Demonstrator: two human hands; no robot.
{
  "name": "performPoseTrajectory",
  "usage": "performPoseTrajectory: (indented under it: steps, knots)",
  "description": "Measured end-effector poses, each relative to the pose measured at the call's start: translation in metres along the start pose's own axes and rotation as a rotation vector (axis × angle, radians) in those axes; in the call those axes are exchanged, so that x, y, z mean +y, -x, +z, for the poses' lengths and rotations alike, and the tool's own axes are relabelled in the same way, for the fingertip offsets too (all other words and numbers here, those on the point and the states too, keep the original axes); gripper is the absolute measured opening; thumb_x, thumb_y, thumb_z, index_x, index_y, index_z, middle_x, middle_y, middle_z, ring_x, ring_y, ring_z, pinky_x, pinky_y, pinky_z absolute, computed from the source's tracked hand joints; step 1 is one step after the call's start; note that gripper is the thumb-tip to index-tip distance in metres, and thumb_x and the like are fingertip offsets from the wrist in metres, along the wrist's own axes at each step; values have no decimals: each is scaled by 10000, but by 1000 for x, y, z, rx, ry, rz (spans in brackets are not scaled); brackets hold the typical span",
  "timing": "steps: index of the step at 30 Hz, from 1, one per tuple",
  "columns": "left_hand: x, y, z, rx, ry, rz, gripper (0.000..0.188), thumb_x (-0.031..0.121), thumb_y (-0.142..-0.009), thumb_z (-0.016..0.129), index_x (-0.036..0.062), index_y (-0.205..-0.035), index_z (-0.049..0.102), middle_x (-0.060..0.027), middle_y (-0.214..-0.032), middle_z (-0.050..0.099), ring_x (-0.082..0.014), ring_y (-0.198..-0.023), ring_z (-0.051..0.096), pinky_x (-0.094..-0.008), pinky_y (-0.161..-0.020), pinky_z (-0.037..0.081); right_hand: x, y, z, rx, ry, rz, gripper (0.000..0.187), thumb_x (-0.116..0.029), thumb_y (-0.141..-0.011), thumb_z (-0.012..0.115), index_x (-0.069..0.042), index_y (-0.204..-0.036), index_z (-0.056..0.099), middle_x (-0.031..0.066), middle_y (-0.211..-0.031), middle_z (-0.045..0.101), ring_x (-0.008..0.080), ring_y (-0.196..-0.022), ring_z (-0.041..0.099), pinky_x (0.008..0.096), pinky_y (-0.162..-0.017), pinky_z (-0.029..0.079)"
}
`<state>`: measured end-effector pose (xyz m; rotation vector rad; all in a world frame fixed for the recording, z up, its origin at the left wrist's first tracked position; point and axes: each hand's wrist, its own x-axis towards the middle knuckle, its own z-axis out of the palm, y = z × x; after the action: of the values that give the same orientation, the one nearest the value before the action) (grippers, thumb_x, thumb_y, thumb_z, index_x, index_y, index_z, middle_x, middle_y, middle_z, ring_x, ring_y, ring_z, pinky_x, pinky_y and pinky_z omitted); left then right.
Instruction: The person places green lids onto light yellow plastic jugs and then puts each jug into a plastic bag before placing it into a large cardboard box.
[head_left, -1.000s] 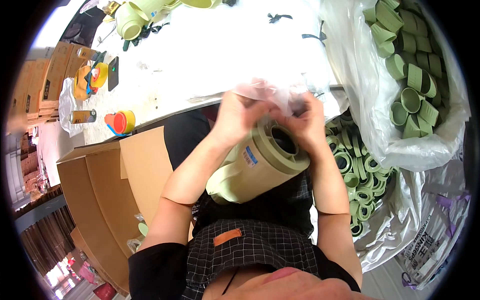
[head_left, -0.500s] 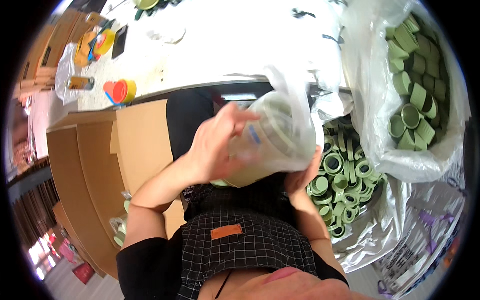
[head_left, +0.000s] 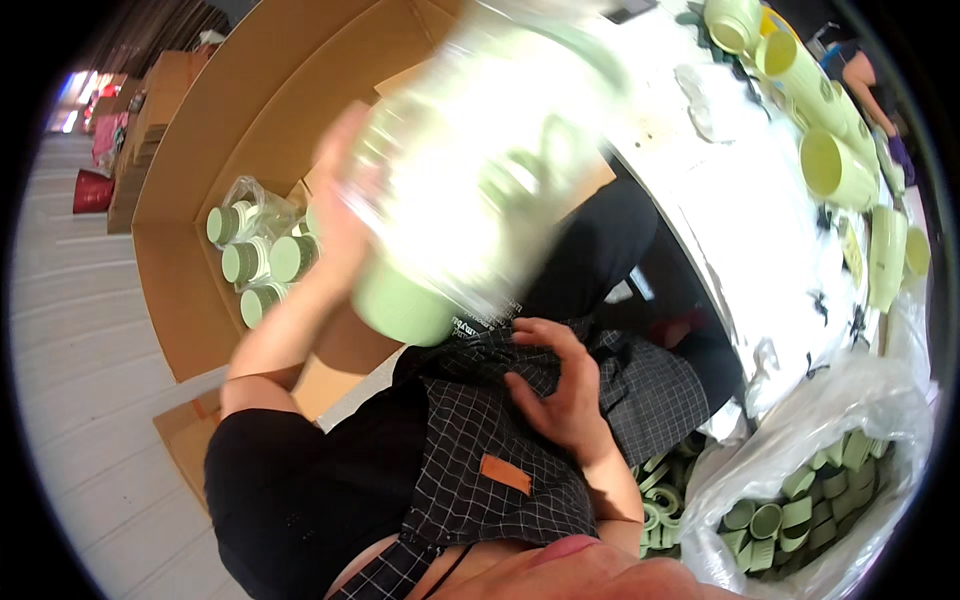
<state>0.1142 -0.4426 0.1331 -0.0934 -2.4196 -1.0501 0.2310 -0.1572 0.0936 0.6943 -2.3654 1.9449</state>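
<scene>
A pale green, rounded container in a clear plastic bag [head_left: 480, 160] is in the air, overlapping in view the right side of a large open brown cardboard box [head_left: 290, 70]; motion blurs its details, but a solid green round end shows at its lower left. The left hand [head_left: 343, 205] holds it by its left side, in front of the box, its fingers blurred and partly hidden. The right hand [head_left: 565, 392], right of the box, is just beside the container's lower end, fingers loosely bent and thumb spread wide from them.

Inside the box stand several green-capped bottles in clear bags [head_left: 240, 262]. To its right lie the black checked apron [head_left: 450, 440] and, beyond, a long white-covered table [head_left: 665, 165] with pale green cylindrical containers [head_left: 835, 170] along its far side. Farthest right of the box, nearer the wearer, a translucent plastic sack [head_left: 710, 530] holds small green curved pieces [head_left: 795, 525], beside green rings [head_left: 660, 505].
</scene>
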Motion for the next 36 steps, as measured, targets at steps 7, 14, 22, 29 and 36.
performPoseTrajectory:
  steps: [7, 14, 22, 29, 36]
  knots:
    - [-206, -69, -76, -514, 911, -895, 360, 242, -1016, 504, 17, -1283, 591, -135, -1201, 661, -232, -1048, 671, -385, -931, 562, 29, 2, 23, 21, -134, 340, 533, 45, -809, 708, -13, -1292, 491, 141, -1145, 655, 222, -962, 672, 329, -870, 530]
    - [-348, -28, 3, -605, 437, -1244, 339, 245, -971, 583, 43, -1238, 633, -113, -1141, 674, -206, -973, 659, -365, -846, 549, 55, 28, -50, 111, 135, 580, 406, 23, -827, 685, -23, -1214, 570, 79, -1039, 656, 178, -875, 644, 294, -791, 524]
    - [-444, -55, 3, -483, -101, -1155, 320, 249, -919, 674, 73, -1186, 681, -88, -1071, 689, -176, -886, 645, -342, -748, 533, 129, -112, -301, 846, 1118, 234, 654, -266, -805, 793, 22, -1279, 447, 193, -1144, 526, 334, -956, 586, 400, -820, 490]
    - [-144, -109, 63, -139, -392, 212, 310, 130, -923, 622, 3, -1204, 597, -151, -1238, 590, -321, -1206, 518, -438, -1050, 384, 165, -161, -432, 817, 1481, 460, 446, -185, -819, 677, -91, -1211, 487, 188, -1019, 639, 369, -859, 679, 473, -695, 534]
    - [116, -75, 191, -492, -104, 1307, 245, 97, -912, 608, 41, -1150, 629, -117, -1183, 647, -302, -1180, 584, -501, -1088, 373, 47, -93, -257, 732, 608, 251, 307, -119, -809, 663, -81, -1099, 572, 62, -599, 543, 220, -568, 561, 372, -564, 454]
